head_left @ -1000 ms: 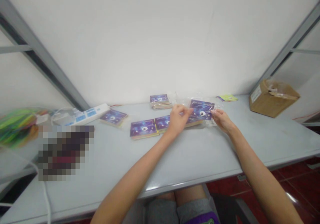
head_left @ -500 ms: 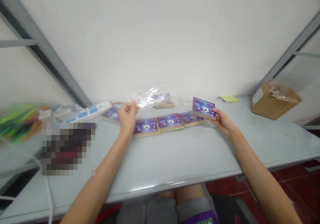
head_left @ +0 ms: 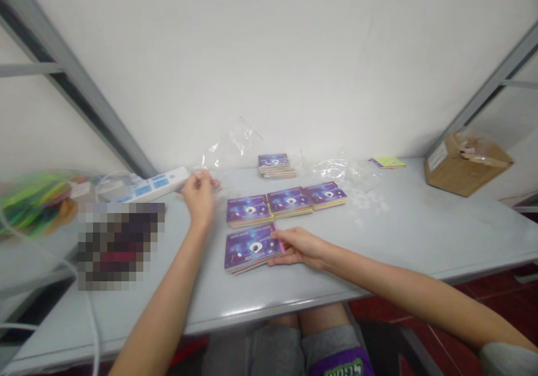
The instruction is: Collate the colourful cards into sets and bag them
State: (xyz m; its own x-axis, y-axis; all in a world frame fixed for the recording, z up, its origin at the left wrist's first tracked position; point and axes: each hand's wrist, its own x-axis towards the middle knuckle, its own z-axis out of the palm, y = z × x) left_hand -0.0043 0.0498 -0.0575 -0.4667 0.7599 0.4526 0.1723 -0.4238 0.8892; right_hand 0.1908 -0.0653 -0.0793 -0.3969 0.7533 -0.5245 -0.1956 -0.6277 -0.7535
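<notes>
My right hand [head_left: 296, 246] grips the right end of a purple booklet stack [head_left: 252, 247] near the middle of the table. Its thumb is on top and its fingers are at the side. Just behind, three more purple stacks form a row: left [head_left: 247, 210], middle [head_left: 289, 201] and right [head_left: 325, 193]. My left hand [head_left: 200, 191] is closed in a pinch beside the power strip, holding a clear plastic bag [head_left: 235, 143] that spreads up toward the wall. Something pinkish shows at its fingertips.
A smaller stack [head_left: 275, 163] stands by the wall, with crumpled clear plastic [head_left: 344, 168] to its right. A yellow-green packet [head_left: 389, 162] and a cardboard box [head_left: 466, 163] are farther right. The power strip [head_left: 157, 184] and colourful bundles [head_left: 37, 202] lie left.
My right hand has brought its stack from the back right to the front middle. My left hand has shifted slightly left with the clear bag, uncovering the row's left stack.
</notes>
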